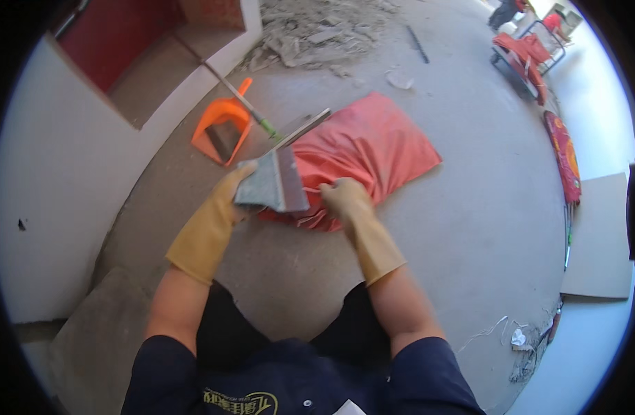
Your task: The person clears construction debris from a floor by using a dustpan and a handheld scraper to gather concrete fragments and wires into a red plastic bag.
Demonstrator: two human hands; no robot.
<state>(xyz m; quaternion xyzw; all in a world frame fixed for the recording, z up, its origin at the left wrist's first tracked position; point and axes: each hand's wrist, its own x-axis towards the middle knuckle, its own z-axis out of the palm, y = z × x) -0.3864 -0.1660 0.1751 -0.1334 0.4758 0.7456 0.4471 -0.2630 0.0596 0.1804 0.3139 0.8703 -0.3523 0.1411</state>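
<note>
A full red woven sack (393, 142) lies on the floor in front of me, its gathered end toward me. My left hand (221, 207), in a yellow rubber glove, grips a flat grey-green piece (262, 185) with a brownish band along its right edge. This piece covers part of the sack's left end, and its exact kind is unclear. My right hand (348, 197), gloved alike, is closed at the gathered end, on what looks like a thin pale cord (311, 189). The fingertips are partly hidden.
An orange dustpan (227, 109) and a long-handled squeegee (265, 126) lie left of the sack. Rubble (317, 38) is heaped beyond. At the far right stands a cart (521, 55) with red sacks, people near it. A board (597, 238) leans against the right wall.
</note>
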